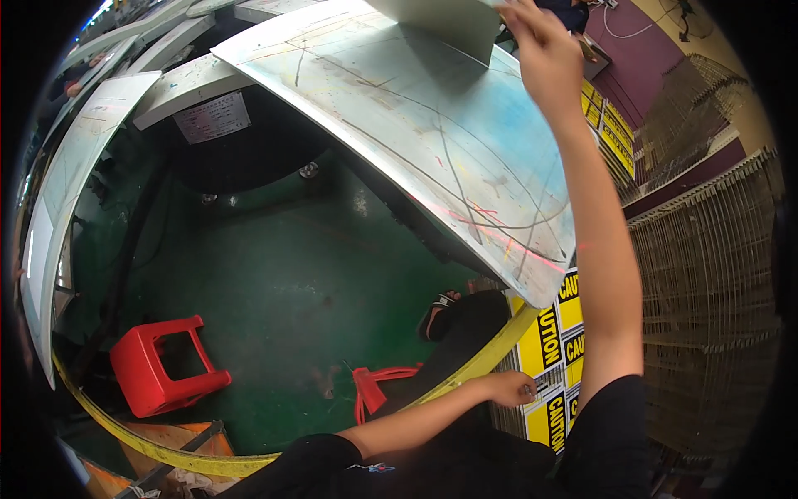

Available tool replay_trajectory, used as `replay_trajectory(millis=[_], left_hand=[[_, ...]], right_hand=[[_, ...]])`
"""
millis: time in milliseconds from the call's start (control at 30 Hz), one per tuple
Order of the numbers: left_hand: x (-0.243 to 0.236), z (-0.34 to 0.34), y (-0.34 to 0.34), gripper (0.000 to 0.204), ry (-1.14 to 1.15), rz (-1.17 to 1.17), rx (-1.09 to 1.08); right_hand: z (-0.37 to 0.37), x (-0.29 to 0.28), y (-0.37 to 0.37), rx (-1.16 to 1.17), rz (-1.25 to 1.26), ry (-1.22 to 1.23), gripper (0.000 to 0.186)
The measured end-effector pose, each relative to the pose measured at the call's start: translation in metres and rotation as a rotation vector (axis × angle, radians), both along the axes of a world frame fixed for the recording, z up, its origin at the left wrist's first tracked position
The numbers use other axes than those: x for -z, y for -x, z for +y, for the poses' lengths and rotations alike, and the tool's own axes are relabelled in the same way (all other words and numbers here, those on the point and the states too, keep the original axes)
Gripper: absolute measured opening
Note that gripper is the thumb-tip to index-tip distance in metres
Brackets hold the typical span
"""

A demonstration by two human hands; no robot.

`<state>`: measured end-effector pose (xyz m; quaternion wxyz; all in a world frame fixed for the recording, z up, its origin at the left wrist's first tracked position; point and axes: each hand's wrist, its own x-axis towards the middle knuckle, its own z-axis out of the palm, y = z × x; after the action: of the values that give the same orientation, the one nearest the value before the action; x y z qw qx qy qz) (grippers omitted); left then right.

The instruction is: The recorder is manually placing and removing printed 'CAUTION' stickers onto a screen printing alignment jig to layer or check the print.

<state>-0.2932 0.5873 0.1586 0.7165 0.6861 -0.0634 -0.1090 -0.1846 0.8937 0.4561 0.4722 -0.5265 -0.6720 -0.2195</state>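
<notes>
My right hand [544, 58] is raised at the top right, fingers closed at the corner of a thin grey-green sheet [436, 23] angled up over a pale, marker-streaked board [440, 141]. My left hand [513, 388] is low at the right, fingers curled beside a stack of yellow, white and black sheets [536, 341]; what is between them is too small to make out. My right forearm crosses the board's right side.
Red stools [137, 370] stand on the green floor, beside a yellow curved rail [166, 453]. Another pale board [79, 166] is at the left, wire drying racks [706, 308] at the right. A person [573, 17] is at the top; a sandalled foot [436, 312] shows below the board.
</notes>
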Motion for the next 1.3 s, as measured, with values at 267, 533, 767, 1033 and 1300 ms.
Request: replay_trajectory(millis=[267,533,767,1033,1300], left_hand=[[-0.11,0.094,0.059,0.059,0.273,0.019,0.202],[-0.139,0.07,0.131,0.087,0.42,-0.257,-0.682],[-0.15,0.034,0.127,0.047,0.075,-0.343,-0.75],[-0.148,-0.041,0.007,0.037,0.208,-0.255,-0.443],[-0.039,-0.178,-0.179,0.027,0.306,0.124,-0.331]], right_hand=[[-0.251,0.09,0.024,0.081,0.2,0.137,0.032],[-0.417,0.139,0.085,0.133,0.181,0.12,0.033],[-0.478,0.152,0.086,0.247,0.325,0.0,0.036],[-0.587,0.224,0.008,0.546,0.715,-0.231,0.026],[-0.746,0.416,-0.12,1.164,1.077,-0.396,0.021]])
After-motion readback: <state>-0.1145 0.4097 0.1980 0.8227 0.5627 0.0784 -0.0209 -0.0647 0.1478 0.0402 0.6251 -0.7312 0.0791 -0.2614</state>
